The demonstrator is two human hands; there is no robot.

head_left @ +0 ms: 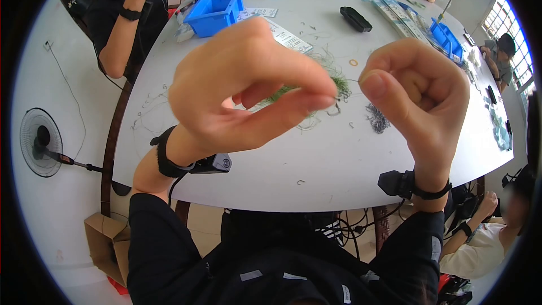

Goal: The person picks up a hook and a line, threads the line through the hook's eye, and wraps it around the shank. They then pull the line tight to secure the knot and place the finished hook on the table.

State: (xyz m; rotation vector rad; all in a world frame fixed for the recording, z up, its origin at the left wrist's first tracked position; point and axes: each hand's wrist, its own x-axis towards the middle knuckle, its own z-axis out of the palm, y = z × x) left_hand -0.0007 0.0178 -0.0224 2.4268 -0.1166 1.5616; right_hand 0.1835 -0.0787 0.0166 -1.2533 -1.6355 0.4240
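Both of my hands are raised over the white table, close together. My left hand point(243, 87) pinches a small dark fish hook point(337, 107) between thumb and forefinger, its bend sticking out below the fingertips. My right hand point(420, 87) is closed, thumb against forefinger, on a thin fishing line point(353, 81) that shows faintly in the gap between the hands. Behind my left fingers lies a tangle of green line point(341, 83), partly hidden. A pile of dark hooks point(377, 120) sits beside my right thumb, partly covered by that hand.
Loose hooks point(300, 182) are scattered on the white table point(254, 189). Farther off stand a blue bin point(214, 16), a black case point(355, 19), printed cards point(291, 38) and another blue bin point(446, 39). Other people work around the table. A fan point(42, 141) stands at left.
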